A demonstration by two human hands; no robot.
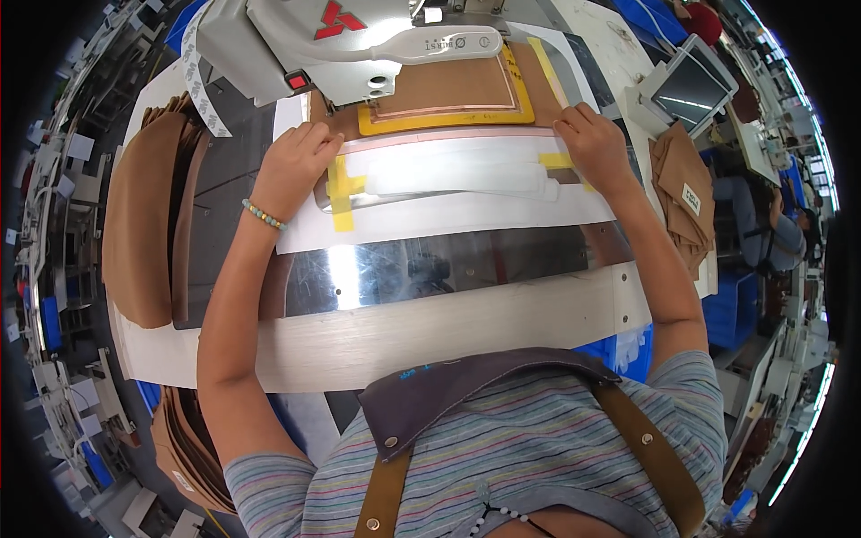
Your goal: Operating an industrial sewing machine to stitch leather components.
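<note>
A brown fabric panel (439,86) lies flat under the sewing machine head (256,49), with a yellow clamp frame (448,118) around its middle. My left hand (298,163) has its fingers curled in at the panel's near left corner. At the near right corner, my right hand (596,148) pinches the panel's edge, thumb side inward. Under and in front of the panel is a white sheet (466,220), with yellow tape (342,202) stuck on its left part. A translucent whitish strip (457,176) lies across that sheet between my hands. The fingertips are partly hidden.
Brown fabric pieces (139,224) are stacked at the left; more brown panels (686,193) lie at the right below a small screen (691,94). A shiny metal plate (430,272) borders the pale table edge (448,332). A white lamp (439,45) overhangs the frame. Another person (782,235) sits far right.
</note>
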